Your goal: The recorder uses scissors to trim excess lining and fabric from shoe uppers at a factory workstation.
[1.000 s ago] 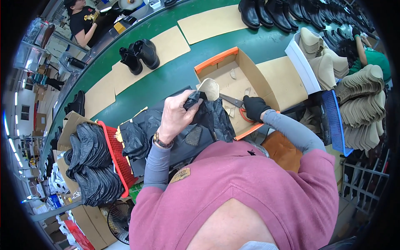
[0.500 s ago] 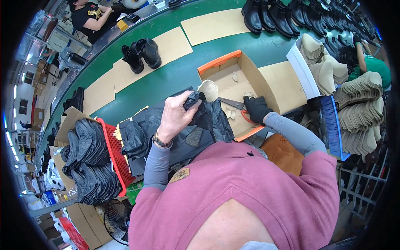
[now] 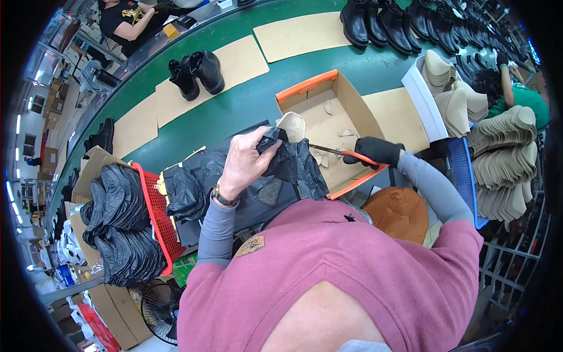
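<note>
Bare and wearing a watch, my left hand (image 3: pixel 245 161) pinches a beige insole-shaped piece (image 3: pixel 292 125) together with crumpled black plastic (image 3: pixel 296 167) that hangs from it. My right hand (image 3: pixel 375 152), in a black glove, grips orange-handled scissors (image 3: pixel 365 158). Their dark blades point left, toward the beige piece, over an open cardboard box (image 3: pixel 359 108) with an orange rim. Small beige scraps (image 3: pixel 346 133) lie in that box. Whether the blades touch the plastic, I cannot tell.
A red basket (image 3: pixel 153 211) of black plastic-covered pieces (image 3: pixel 126 223) is at left. White (image 3: pixel 417 97) and blue baskets (image 3: pixel 462 176) with stacked beige pieces (image 3: pixel 501 146) stand at right. Black boots (image 3: pixel 205 71) sit on the green belt (image 3: pixel 246 97). One co-worker (image 3: pixel 130 23) is at far left, another (image 3: pixel 522 94) at far right.
My right hand has moved slightly right and up with the scissors, which have turned so their blades show edge-on. My left hand keeps nearly the same place and grip.
</note>
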### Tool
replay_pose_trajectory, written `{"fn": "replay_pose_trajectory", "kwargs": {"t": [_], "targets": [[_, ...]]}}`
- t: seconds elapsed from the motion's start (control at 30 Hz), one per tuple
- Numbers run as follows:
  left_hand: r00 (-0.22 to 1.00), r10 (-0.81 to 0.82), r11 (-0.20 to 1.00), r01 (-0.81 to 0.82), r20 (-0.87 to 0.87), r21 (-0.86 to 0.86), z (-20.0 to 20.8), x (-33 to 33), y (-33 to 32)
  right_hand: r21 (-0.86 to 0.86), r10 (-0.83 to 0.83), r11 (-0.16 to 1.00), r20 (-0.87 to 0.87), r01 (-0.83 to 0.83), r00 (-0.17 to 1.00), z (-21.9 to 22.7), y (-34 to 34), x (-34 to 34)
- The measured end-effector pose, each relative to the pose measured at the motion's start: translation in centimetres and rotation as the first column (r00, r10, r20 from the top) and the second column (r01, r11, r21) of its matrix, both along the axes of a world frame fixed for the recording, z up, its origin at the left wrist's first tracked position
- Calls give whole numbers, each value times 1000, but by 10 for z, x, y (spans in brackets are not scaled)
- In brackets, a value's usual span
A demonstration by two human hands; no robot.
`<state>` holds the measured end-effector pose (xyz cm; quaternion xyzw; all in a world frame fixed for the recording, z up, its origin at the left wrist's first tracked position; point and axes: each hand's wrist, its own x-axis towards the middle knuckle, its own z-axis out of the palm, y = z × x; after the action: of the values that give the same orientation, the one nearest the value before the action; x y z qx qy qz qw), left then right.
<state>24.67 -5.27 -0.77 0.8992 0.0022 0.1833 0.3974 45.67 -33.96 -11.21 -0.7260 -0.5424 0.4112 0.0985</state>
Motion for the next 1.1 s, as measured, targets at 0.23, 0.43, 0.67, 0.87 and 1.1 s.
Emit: {"fn": "replay_pose_trajectory", "kwargs": {"t": [0.23,0.43,0.67,0.87,1.1], "targets": [[998,47,998,-46,-29,41,0,5,9,78,-429,763,-681,642,593,50,-35,-44],[992,-83,996,86,-92,32,3,25,1,92,-325,650,-864,754,385,48,-55,-83],[974,-161,987,162,-161,-6,5,39,-12,483,-256,799,-264,357,930,75,-51,-95],[986,-132,989,138,-99,61,1,39,-14,414,-315,820,-249,395,916,81,-51,-90],[983,-157,979,167,-94,116,4,38,-14,470,-262,811,-241,348,935,76,-47,-89]]}}
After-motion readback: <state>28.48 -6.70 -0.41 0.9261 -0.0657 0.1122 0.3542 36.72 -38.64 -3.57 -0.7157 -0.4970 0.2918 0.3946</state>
